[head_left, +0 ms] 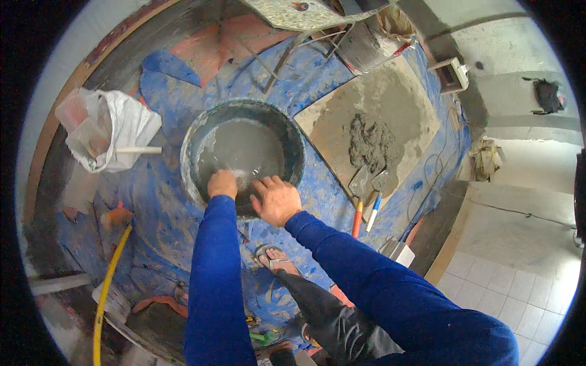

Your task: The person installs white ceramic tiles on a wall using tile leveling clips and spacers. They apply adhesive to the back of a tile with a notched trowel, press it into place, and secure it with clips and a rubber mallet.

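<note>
On a blue tarp (165, 204) stands the round tub (295, 137) of grey water (244, 143), just beside a board (323, 131) of mortar (369, 141), with pale floor tiles (506, 287) off to my right. My left hand (222, 185) reaches in, fingers mostly hidden, while my right hand's (279, 200) are bent and slightly parted over the near rim; I cannot tell whether either holds anything. The red-and-black mark (300, 7) on the tabletop (279, 13) is too small to read.

White sack (137, 125), left. Yellow hose (109, 280), near left. Pale tiles (488, 287), near right. Thin-legged table (279, 14), far side.
</note>
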